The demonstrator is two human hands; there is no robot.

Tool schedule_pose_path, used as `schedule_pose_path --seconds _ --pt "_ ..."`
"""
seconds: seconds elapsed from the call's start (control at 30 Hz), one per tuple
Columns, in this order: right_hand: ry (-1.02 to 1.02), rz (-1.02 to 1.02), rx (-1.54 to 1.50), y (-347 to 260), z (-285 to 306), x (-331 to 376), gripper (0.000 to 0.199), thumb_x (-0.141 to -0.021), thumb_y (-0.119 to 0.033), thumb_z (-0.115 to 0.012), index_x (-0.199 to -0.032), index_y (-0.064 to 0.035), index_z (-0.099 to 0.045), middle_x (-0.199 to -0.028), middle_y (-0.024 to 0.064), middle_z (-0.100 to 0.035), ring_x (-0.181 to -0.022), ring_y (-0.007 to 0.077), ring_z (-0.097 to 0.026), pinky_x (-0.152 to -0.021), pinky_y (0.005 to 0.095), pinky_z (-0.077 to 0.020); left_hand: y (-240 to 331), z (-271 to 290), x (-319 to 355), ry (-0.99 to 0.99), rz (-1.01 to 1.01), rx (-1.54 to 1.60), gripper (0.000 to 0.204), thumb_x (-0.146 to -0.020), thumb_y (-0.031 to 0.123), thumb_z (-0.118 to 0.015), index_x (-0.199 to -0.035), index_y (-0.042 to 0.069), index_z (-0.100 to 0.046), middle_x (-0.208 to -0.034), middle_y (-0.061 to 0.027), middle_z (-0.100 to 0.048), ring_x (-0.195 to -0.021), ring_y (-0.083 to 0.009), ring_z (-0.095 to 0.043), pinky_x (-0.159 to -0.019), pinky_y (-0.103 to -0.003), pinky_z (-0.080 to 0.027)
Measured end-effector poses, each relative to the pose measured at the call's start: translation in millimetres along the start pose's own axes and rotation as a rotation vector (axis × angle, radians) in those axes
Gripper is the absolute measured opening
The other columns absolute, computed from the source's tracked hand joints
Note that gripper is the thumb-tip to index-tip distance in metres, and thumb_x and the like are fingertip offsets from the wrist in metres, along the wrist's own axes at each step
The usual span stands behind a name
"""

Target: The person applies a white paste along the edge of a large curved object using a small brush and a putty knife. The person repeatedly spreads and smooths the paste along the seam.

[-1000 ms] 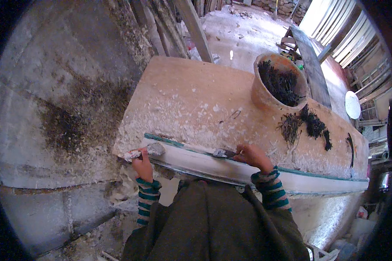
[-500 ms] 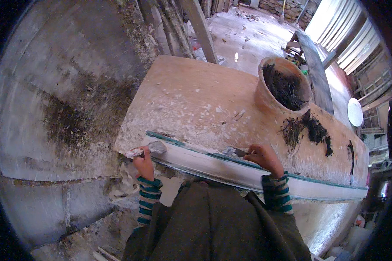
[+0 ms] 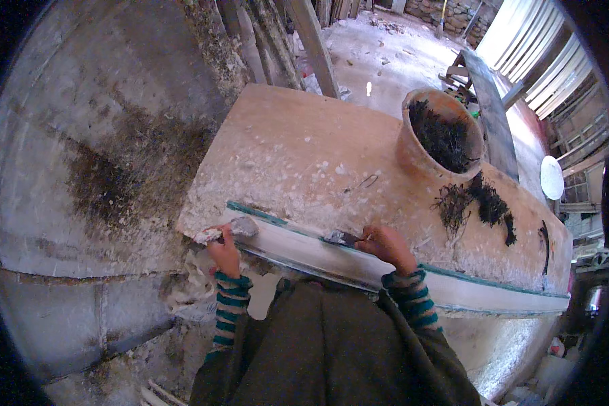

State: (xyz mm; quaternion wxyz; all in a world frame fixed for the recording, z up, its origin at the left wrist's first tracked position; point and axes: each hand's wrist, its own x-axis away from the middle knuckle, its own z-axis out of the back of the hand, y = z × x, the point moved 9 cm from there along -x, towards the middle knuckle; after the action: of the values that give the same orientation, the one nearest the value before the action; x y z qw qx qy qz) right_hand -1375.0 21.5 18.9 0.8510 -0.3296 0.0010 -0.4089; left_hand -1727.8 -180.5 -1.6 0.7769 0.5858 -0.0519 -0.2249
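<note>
Long white moulding [image 3: 386,267] lies along the near edge of the plaster-crusted surface [image 3: 304,162]. Left hand [image 3: 224,252], grip clenched on a plaster-caked tool [image 3: 227,230] at the strip's 9 o'clock end; right hand [image 3: 386,247], grip closed on a small blade [image 3: 342,238] at mid-strip. Risk: a slipped blade gouges the soft face; the overhanging strip may tip. Fibre-filled bucket [image 3: 443,135] at 1 o'clock.

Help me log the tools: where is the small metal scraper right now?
In the head view, the scraper is in the right hand, its blade on the long white strip at the workbench's near edge.
</note>
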Motion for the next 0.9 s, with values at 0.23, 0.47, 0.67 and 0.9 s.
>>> schedule_pose_path --seconds 0.23,0.47,0.67,0.9 --pt "-0.040 -0.140 -0.036 12.0 24.9 10.0 0.027 -0.071 -0.035 -0.070 -0.081 -0.0096 -0.065 -0.077 0.0165 -0.064 -0.073 0.0359 -0.061 -0.064 0.0422 -0.0470 23.1 10.8 3.5 0.069 -0.083 -0.067 0.033 -0.086 0.025 -0.061 -0.089 -0.007 -0.059 -0.074 -0.0090 -0.061 -0.065 -0.0147 -0.054 -0.059 -0.031 -0.044" --pt "0.017 -0.114 -0.148 -3.0 19.8 12.9 0.026 -0.072 -0.031 -0.069 -0.084 -0.0081 -0.065 -0.079 0.0168 -0.064 -0.074 0.0353 -0.062 -0.066 0.0425 -0.0479 18.8 10.6 4.1 0.051 -0.053 -0.098 0.033 -0.086 0.027 -0.061 -0.088 -0.006 -0.059 -0.070 -0.0075 -0.058 -0.060 -0.0146 -0.050 -0.055 -0.031 -0.042" --pt "0.024 -0.069 -0.042 -2.2 -8.7 0.2 0.026 -0.074 -0.032 -0.069 -0.084 -0.0077 -0.064 -0.079 0.0179 -0.064 -0.075 0.0339 -0.062 -0.067 0.0420 -0.0473 19.5 -3.1 2.6 -0.006 -0.024 0.119 0.032 -0.087 0.027 -0.061 -0.092 -0.005 -0.059 -0.077 -0.0058 -0.059 -0.068 -0.0137 -0.052 -0.061 -0.028 -0.043" --pt "0.083 -0.130 -0.062 -15.4 44.5 4.3 0.029 -0.073 -0.032 -0.070 -0.082 -0.0063 -0.063 -0.070 0.0151 -0.063 -0.066 0.0302 -0.061 -0.060 0.0386 -0.0458 2.8 6.2 5.4 -0.016 0.074 0.085 0.029 -0.087 0.023 -0.061 -0.095 -0.005 -0.059 -0.080 -0.0065 -0.060 -0.070 -0.0121 -0.052 -0.063 -0.028 -0.043"
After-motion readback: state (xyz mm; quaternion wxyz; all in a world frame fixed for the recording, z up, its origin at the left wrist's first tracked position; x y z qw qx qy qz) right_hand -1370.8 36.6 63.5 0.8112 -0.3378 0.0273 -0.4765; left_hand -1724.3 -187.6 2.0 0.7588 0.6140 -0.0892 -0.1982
